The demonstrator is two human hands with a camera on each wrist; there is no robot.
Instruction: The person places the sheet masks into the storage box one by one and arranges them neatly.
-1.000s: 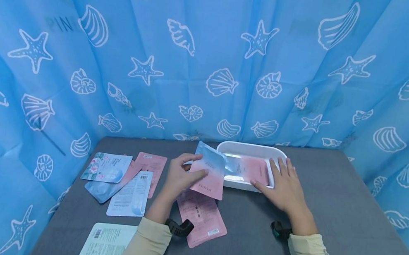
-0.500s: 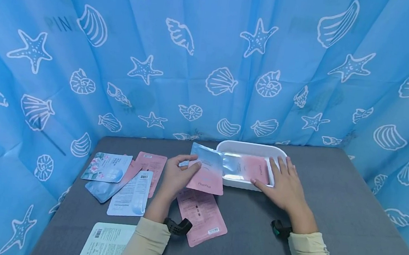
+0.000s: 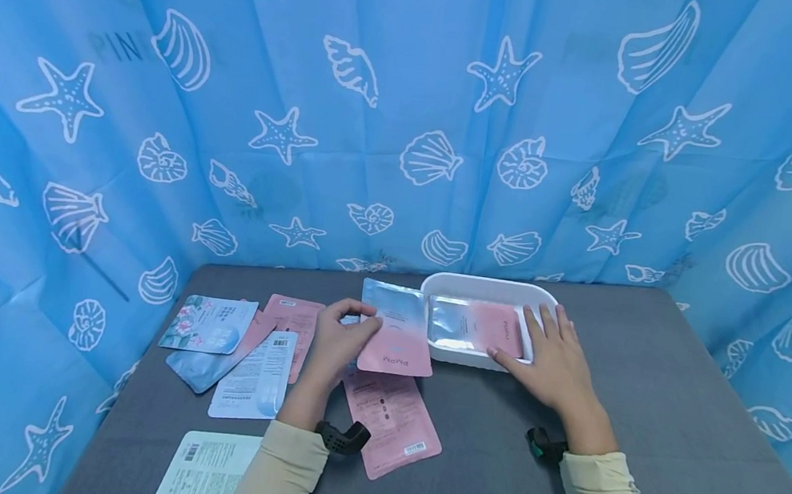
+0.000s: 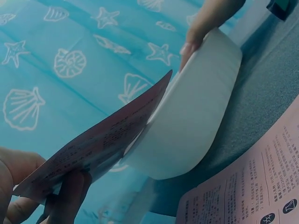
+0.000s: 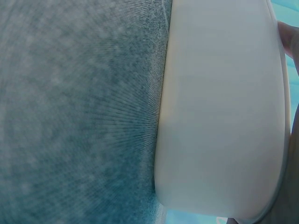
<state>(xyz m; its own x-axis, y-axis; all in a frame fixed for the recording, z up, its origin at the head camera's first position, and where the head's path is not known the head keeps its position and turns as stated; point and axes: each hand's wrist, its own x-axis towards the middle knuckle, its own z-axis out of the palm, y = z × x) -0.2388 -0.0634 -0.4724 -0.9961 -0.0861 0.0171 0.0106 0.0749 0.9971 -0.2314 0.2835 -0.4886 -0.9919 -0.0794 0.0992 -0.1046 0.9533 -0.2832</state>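
My left hand (image 3: 339, 338) pinches the left edge of a blue-to-pink face mask sachet (image 3: 397, 336), thumb on its front. The left wrist view shows the back of this sachet (image 4: 105, 133), tilted, its far end by the rim of a white plastic box (image 4: 196, 107). Inside the box (image 3: 467, 358) lies another blue-to-pink face mask sachet (image 3: 482, 326), its left end close to the held one. My right hand (image 3: 555, 368) rests on the box's right end, fingers extended over the rim and thumb at the front edge. In the right wrist view the box wall (image 5: 219, 107) hides most of that hand.
A pink sachet (image 3: 394, 436) lies on the grey table (image 3: 489, 466) below the held one. To the left are a floral sachet (image 3: 210, 324), a white-blue sachet (image 3: 255, 377), a pink sachet (image 3: 297, 321) and a pale green sachet (image 3: 205, 472). A blue shell-patterned curtain (image 3: 409, 120) hangs behind.
My left hand has drawn the held sachet slightly left, and it now overlaps the box less. More of the sachet inside the box shows. The right hand has stayed in place.
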